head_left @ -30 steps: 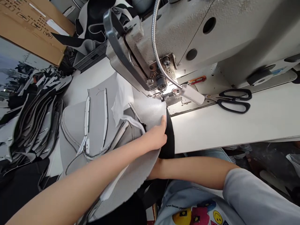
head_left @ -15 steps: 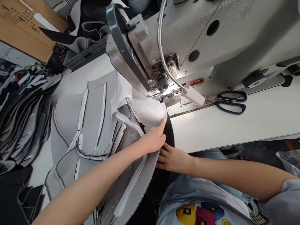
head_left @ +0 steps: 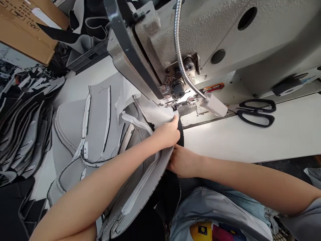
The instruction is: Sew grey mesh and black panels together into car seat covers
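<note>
A large grey fabric cover point(head_left: 98, 124) with sewn seams and white strips lies under the needle area of a sewing machine point(head_left: 177, 92). My left hand point(head_left: 167, 134) is closed on the cover's right edge, just in front of the presser foot, with a fingertip close to the lit sewing spot. Lower on the same edge, my right hand point(head_left: 184, 162) is curled around the layers, its fingertips hidden beneath the cloth. A black layer point(head_left: 180, 132) shows under the grey one along this edge.
Black-handled scissors point(head_left: 258, 112) lie on the white table point(head_left: 240, 144) right of the needle. A small lamp point(head_left: 214, 104) hangs on a flexible metal hose. Stacked grey pieces point(head_left: 25, 134) fill the left side, with a grey crate point(head_left: 87, 55) and cardboard box point(head_left: 27, 30) behind.
My left hand has moved slightly up toward the needle, its pointing finger now bent. My right hand's spread fingers have curled in around the edge. The view has shifted a little.
</note>
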The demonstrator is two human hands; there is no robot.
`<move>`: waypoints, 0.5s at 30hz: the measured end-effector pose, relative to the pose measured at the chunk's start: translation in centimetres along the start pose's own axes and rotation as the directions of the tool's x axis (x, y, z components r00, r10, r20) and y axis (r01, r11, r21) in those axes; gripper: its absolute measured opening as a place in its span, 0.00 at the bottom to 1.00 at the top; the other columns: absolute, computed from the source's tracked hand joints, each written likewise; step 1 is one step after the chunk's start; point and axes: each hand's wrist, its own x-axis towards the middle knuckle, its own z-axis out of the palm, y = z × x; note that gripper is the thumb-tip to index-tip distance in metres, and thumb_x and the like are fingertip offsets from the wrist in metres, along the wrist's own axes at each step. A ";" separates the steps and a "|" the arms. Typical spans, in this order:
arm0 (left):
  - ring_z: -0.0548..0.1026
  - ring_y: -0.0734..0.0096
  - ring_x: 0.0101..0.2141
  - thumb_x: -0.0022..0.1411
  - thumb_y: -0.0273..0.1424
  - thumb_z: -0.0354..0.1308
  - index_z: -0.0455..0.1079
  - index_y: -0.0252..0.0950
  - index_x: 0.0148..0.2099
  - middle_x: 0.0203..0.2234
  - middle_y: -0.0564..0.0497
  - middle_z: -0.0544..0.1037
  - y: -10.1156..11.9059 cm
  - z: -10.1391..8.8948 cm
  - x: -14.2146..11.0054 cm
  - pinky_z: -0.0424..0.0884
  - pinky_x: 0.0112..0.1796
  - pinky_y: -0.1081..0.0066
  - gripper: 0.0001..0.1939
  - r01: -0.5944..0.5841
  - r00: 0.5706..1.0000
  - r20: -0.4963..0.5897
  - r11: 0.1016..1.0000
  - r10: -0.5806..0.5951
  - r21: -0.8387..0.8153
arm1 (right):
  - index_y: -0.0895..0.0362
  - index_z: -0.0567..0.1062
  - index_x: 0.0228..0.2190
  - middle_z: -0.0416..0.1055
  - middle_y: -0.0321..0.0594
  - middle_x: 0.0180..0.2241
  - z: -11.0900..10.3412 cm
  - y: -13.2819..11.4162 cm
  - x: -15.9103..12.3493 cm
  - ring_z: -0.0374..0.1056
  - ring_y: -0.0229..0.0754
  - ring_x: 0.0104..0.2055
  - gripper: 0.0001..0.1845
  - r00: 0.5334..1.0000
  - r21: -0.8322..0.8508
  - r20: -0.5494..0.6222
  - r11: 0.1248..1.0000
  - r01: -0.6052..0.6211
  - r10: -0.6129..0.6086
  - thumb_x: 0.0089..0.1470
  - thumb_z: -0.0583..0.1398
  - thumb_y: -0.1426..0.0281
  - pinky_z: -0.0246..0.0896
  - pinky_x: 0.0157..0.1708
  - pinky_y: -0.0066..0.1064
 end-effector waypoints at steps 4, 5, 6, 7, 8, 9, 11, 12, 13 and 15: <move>0.75 0.48 0.44 0.57 0.26 0.43 0.35 0.28 0.70 0.43 0.35 0.77 1.2 -0.1 0.4 0.69 0.39 0.61 0.40 0.038 0.997 -0.071 0.991 -0.029 0.125 | 0.61 0.77 0.36 0.75 0.48 0.30 0.2 1.1 0.8 0.69 0.50 0.38 0.12 0.997 0.022 0.070 0.999 -0.045 0.043 0.54 0.54 0.76 0.58 0.45 0.46; 0.76 0.48 0.43 0.58 0.27 0.42 0.35 0.28 0.70 0.43 0.35 0.77 1.2 0.0 0.2 0.70 0.39 0.62 0.39 0.031 0.997 -0.080 0.991 -0.020 0.129 | 0.61 0.77 0.36 0.75 0.49 0.31 0.2 1.0 0.8 0.69 0.50 0.38 0.12 0.996 0.023 0.069 0.998 -0.053 0.051 0.53 0.54 0.76 0.58 0.44 0.46; 0.76 0.49 0.43 0.59 0.29 0.43 0.34 0.27 0.70 0.42 0.35 0.77 1.2 0.1 -0.2 0.70 0.38 0.62 0.39 0.020 0.997 -0.077 0.992 -0.010 0.127 | 0.62 0.77 0.37 0.75 0.49 0.31 0.1 0.8 0.6 0.69 0.51 0.38 0.12 0.997 0.028 0.064 0.998 -0.054 0.052 0.53 0.55 0.75 0.59 0.44 0.46; 0.76 0.49 0.42 0.59 0.30 0.43 0.33 0.28 0.70 0.41 0.36 0.78 1.1 0.3 -0.6 0.70 0.37 0.62 0.40 0.011 0.998 -0.057 0.993 -0.004 0.120 | 0.62 0.77 0.38 0.75 0.48 0.30 0.0 0.4 0.2 0.69 0.51 0.37 0.12 0.998 0.034 0.055 0.998 -0.043 0.041 0.53 0.56 0.74 0.59 0.43 0.46; 0.77 0.49 0.41 0.60 0.31 0.44 0.32 0.28 0.70 0.40 0.36 0.78 0.9 0.4 -1.1 0.70 0.37 0.62 0.40 0.004 1.000 -0.024 0.994 -0.001 0.109 | 0.61 0.76 0.39 0.75 0.47 0.30 0.0 -0.2 -0.2 0.69 0.50 0.37 0.12 0.999 0.039 0.043 0.999 -0.026 0.024 0.54 0.56 0.73 0.59 0.43 0.47; 0.77 0.49 0.41 0.60 0.31 0.44 0.31 0.28 0.70 0.41 0.37 0.78 0.6 0.6 -1.7 0.70 0.37 0.62 0.40 -0.005 1.000 0.012 0.996 0.004 0.086 | 0.60 0.76 0.40 0.75 0.47 0.31 0.0 -0.9 -0.6 0.69 0.49 0.37 0.12 1.000 0.036 0.026 0.999 -0.003 0.002 0.56 0.55 0.72 0.59 0.44 0.47; 0.76 0.52 0.43 0.60 0.29 0.43 0.32 0.28 0.70 0.44 0.36 0.77 0.0 1.0 -2.5 0.71 0.40 0.62 0.39 -0.015 0.998 0.064 1.000 0.015 -0.001 | 0.58 0.75 0.41 0.76 0.45 0.34 0.3 -2.6 -1.3 0.69 0.47 0.37 0.13 0.998 0.012 -0.033 0.999 0.049 -0.049 0.60 0.53 0.73 0.58 0.47 0.48; 0.75 0.54 0.46 0.60 0.28 0.42 0.33 0.28 0.70 0.48 0.36 0.75 -0.2 1.1 -2.7 0.70 0.42 0.63 0.38 -0.022 0.997 0.070 0.998 0.026 -0.058 | 0.58 0.75 0.41 0.76 0.45 0.36 0.6 -3.4 -1.4 0.69 0.46 0.38 0.13 0.996 0.000 -0.064 0.998 0.070 -0.070 0.61 0.51 0.73 0.57 0.48 0.47; 0.73 0.56 0.49 0.60 0.26 0.41 0.35 0.28 0.70 0.52 0.36 0.72 -0.5 1.2 -2.8 0.69 0.45 0.65 0.38 -0.033 0.997 0.061 0.993 0.040 -0.115 | 0.58 0.75 0.41 0.76 0.45 0.38 1.0 -4.2 -1.5 0.69 0.45 0.39 0.14 0.993 -0.008 -0.088 0.997 0.083 -0.083 0.62 0.50 0.74 0.56 0.50 0.47; 0.70 0.60 0.53 0.59 0.25 0.41 0.39 0.29 0.70 0.57 0.39 0.67 -0.7 1.4 -2.5 0.68 0.49 0.69 0.37 -0.050 0.998 0.012 0.982 0.054 -0.185 | 0.59 0.75 0.38 0.76 0.46 0.39 1.8 -5.2 -1.3 0.69 0.43 0.38 0.15 0.990 -0.004 -0.115 0.996 0.087 -0.086 0.63 0.49 0.74 0.56 0.51 0.46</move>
